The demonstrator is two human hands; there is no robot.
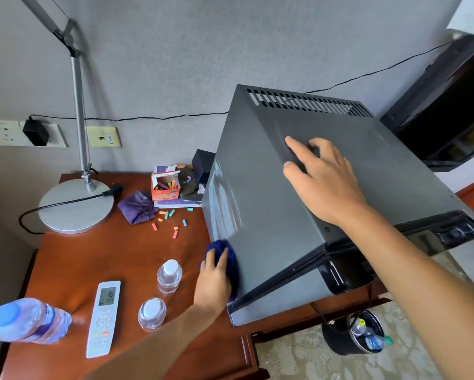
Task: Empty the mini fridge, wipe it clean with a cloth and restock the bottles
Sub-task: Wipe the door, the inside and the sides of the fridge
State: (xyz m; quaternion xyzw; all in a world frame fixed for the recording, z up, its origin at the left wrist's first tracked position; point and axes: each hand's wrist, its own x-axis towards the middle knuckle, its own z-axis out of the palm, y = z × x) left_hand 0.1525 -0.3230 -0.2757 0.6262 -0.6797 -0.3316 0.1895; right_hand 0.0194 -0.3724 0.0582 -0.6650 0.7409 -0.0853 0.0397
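A grey mini fridge [271, 204] stands on the right side of the wooden desk [115, 253]. My left hand [212, 281] presses a dark blue cloth [226, 252] flat against the fridge's left side wall, near its lower front corner. My right hand [322, 178] rests on the fridge's top with fingers spread. Two small clear water bottles with white caps stand upright on the desk, one [169, 276] behind the other [152, 313]. A larger bottle with a blue cap [29, 320] stands at the desk's near left corner.
A white remote control [103, 318] lies between the bottles. Further back are a lamp base [76, 205], a purple cloth [137, 206], a box of chalk [165, 186] and scattered chalk pieces [170, 222]. A black bin [352, 334] with bottles in it sits on the carpet below the fridge.
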